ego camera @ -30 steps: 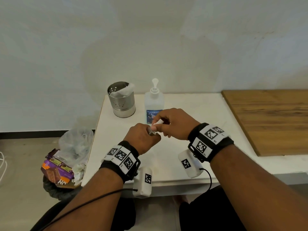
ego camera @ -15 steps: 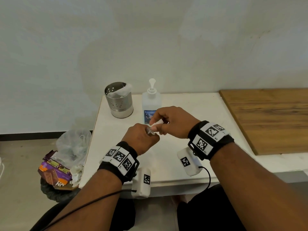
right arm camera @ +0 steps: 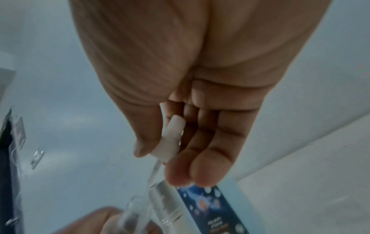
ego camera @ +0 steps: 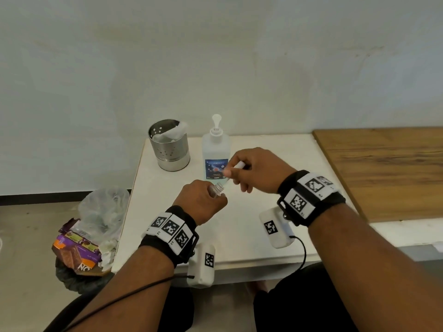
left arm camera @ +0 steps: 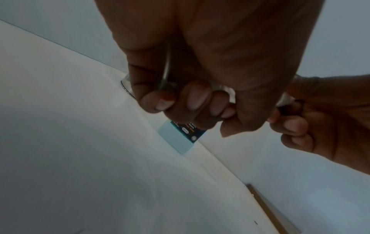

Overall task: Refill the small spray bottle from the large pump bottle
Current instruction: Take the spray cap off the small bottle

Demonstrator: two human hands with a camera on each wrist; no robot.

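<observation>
Dip tube of the white plastic spray head (ego camera: 236, 167), pinched by the right hand (ego camera: 257, 172), slants down-left into the small clear spray bottle (ego camera: 217, 188) clenched in the left hand (ego camera: 200, 202); the large clear pump bottle (ego camera: 215, 153) stands upright just beyond both hands, slightly nearer the right.

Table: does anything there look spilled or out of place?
No spill shows on the table. The small bottle in the left hand is open only because the right hand holds its spray top. The pump bottle stands upright.
</observation>
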